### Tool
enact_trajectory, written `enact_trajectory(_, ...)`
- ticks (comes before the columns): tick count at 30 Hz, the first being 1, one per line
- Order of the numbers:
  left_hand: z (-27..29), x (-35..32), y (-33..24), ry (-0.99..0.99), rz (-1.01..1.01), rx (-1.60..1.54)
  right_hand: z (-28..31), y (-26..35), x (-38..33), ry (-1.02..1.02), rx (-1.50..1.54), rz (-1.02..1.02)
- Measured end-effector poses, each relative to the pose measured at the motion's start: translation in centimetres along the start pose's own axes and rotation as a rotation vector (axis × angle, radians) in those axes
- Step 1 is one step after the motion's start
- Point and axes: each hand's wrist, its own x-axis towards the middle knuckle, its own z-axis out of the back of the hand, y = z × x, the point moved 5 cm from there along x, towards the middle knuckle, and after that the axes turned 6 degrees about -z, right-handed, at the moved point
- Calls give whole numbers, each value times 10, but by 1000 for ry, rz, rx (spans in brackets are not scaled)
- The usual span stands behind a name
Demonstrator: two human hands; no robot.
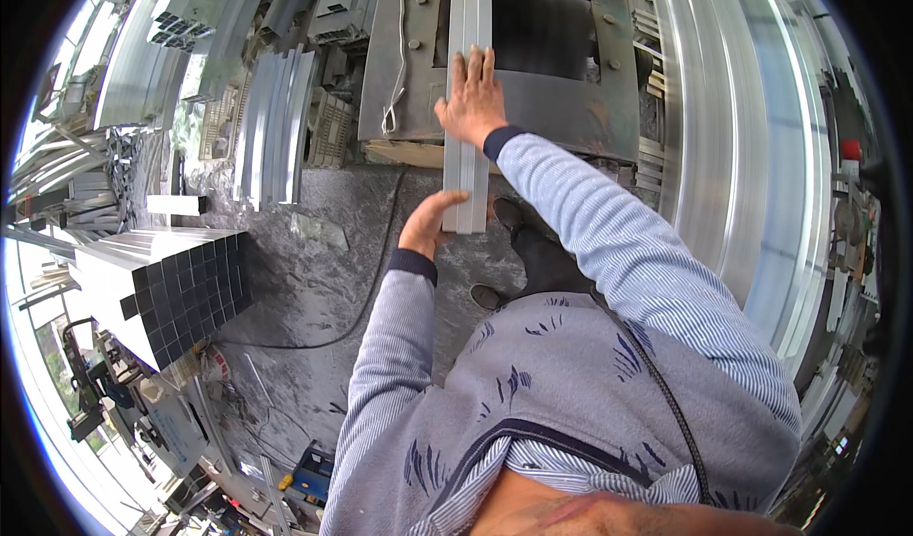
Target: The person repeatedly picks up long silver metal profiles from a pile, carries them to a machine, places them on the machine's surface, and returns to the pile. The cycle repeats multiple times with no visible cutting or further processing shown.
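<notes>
While the left hand [426, 220] pinches the near end of a long silver metal profile [466, 167] with its thumb on top, its other fingers are mostly hidden at the side, so can't tell how far they wrap under. Shoes [486, 295] on the grey, dusty floor [295, 317] just below that end. Black cable [367, 300] curves over the floor to the left; bundle of square tubes [195, 293] beyond it, dark open ends facing the person. Farther up the profile, right hand [473, 101] lies palm down on top, fingers extended forward, not wrapped round it. Profile overhangs the near edge of a steel table [556, 122], then runs away across it, past the left part of a dark rectangular opening [542, 34]. White cord [401, 37] on the table, left of the profile. Long pale profiles [718, 146] lie right of the table.
</notes>
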Motion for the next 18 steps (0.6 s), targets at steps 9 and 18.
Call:
enact_trajectory(9, 31, -111, 115, 16, 85, -99, -1, 27, -159, 7, 12, 29)
enact_trajectory(18, 47, -196, 175, -5, 153, 49, -4, 48, -264, 184, 113, -17)
